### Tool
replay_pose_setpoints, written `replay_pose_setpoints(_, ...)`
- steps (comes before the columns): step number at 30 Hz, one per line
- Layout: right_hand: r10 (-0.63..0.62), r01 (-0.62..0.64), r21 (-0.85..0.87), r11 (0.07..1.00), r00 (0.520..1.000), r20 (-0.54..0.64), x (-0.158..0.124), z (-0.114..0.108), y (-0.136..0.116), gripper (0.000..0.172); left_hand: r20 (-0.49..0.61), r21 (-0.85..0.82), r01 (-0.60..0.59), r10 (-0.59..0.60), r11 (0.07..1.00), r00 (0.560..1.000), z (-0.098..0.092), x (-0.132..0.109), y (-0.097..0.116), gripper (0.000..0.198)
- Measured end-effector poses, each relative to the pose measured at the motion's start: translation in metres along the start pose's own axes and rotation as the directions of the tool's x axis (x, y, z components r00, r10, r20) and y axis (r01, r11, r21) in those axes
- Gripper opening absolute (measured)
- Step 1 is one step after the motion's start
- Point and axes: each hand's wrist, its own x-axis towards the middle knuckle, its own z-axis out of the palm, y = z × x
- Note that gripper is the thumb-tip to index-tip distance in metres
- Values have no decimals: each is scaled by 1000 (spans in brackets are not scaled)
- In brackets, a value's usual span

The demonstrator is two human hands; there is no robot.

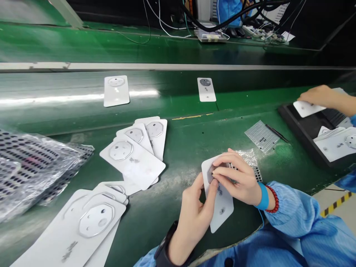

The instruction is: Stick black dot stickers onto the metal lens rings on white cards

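A white phone back cover (222, 207) with an octagonal camera ring lies on the green bench in front of me. My left hand (194, 205) grips its left edge, thumb on the face near the ring. My right hand (236, 176) is pinched over the camera ring; whatever its fingertips hold, if anything, is too small to make out. Partly under my right hand is a clear sheet with black dots (247, 161). Further right lie a second dotted sheet (261, 137) and black tweezers (276, 132).
Fanned back covers (139, 163) and a larger stack (91, 226) lie to the left, beside plastic-wrapped dotted sheets (27, 170). Two single covers, one left (116, 94) and one right (207, 94), rest further back. Another person's hand (324, 97) holds a cover over a black tray (303, 135).
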Motion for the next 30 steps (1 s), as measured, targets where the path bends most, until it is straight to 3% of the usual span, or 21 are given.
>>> replay_pose_setpoints(6, -199, 197, -223, 955, 980, 18, -10, 0, 1, 19, -24, 39, -90, 91, 995, 996, -1, -1, -1, 23)
replay_pose_setpoints(13, -272, 279, -212, 937, 960, 66, -10, -5, 2, 27, -74, -19, -102, 100, 995, 992, -3, -1, -1, 23)
replay_pose_setpoints(18, -134, 131, 56, 990, 988, 71, -7, -7, 4, 39, -112, 18, -121, 122, 993, 986, -3, 1, 0, 23)
replay_pose_setpoints(24, -128, 120, 200, 972, 992, 25, -10, -2, 3, 46, -260, 149, -178, 212, 973, 942, -2, 1, -5, 29)
replay_pose_setpoints(27, 67, -65, 171, 983, 998, -2, -16, 0, 2, 46, -309, 112, -134, 162, 985, 937, -1, 3, -4, 29)
replay_pose_setpoints(30, 317, -320, 349, 881, 946, 70, -22, 4, 2, 54, -325, 23, -37, 42, 999, 945, -2, 3, -1, 27)
